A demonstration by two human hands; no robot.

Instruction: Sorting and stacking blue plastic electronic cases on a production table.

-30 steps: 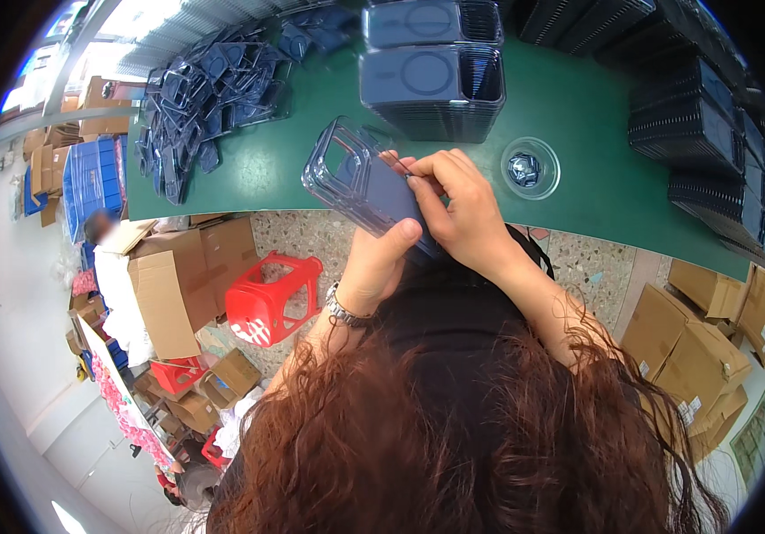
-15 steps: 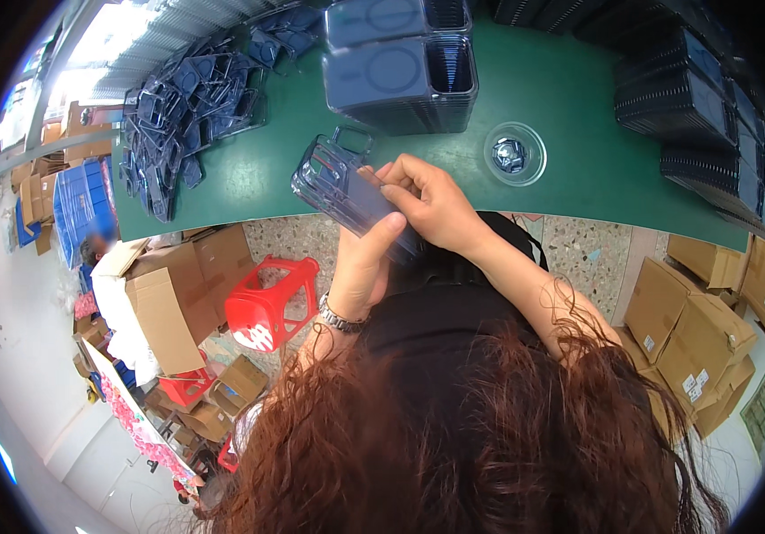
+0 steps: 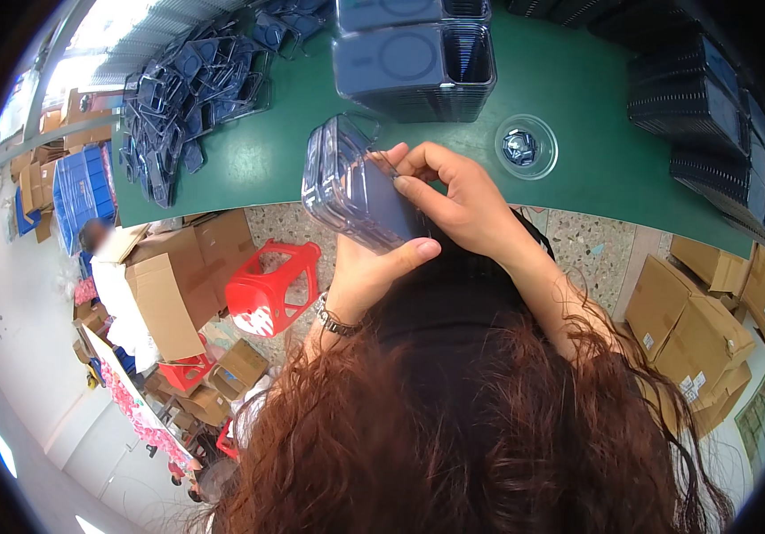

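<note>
Just beyond my lap, at the table's near edge, my left hand (image 3: pixel 372 271) grips a clear, bluish phone case (image 3: pixel 351 187) from below. Its thumb stretches along the near side. The case is tilted, with its glossy rim toward the left and a loop-like frame standing at its far end. My right hand (image 3: pixel 470 198) is at the right side of the case, thumb and index finger pinched together near its edge. What lies in that pinch is too small to make out. Beyond the right hand, a round clear dish (image 3: pixel 543 147) contains several small shiny dark pieces.
The green table (image 3: pixel 302 89) carries a loose heap of phone cases (image 3: pixel 191 84) at left. Nested stacks (image 3: pixel 391 67) stand at the middle back, more stacks (image 3: pixel 703 98) at right. Below are a red stool (image 3: pixel 271 285), cardboard boxes (image 3: pixel 165 285) left and more boxes (image 3: pixel 694 329) right.
Both hands have shifted slightly right with the case. The case has tipped so that more of its side rim shows. My left thumb points farther right.
</note>
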